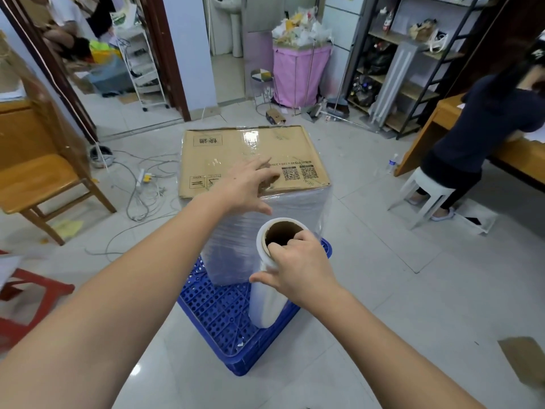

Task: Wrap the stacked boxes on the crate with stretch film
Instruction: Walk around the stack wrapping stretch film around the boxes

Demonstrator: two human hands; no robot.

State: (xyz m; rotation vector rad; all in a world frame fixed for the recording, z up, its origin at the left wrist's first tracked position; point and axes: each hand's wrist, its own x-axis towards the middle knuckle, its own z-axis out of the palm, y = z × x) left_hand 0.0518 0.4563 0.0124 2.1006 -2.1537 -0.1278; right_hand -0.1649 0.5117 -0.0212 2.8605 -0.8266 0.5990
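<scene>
Film roll (267, 278); box (250, 160) label "快递"

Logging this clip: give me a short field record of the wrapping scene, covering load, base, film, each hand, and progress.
load: stacked boxes, cardboard top bare, sides covered in film
base: blue plastic crate on tiled floor
film roll: stretch film roll, upright beside the stack, cardboard core open at top
left hand: left hand rests with straight fingers on the near top edge of the stack
right hand: right hand holds the roll, thumb hooked into the core
progress: sides wrapped, roll still attached by film
bystander: person seated on white stool at a desk
</scene>
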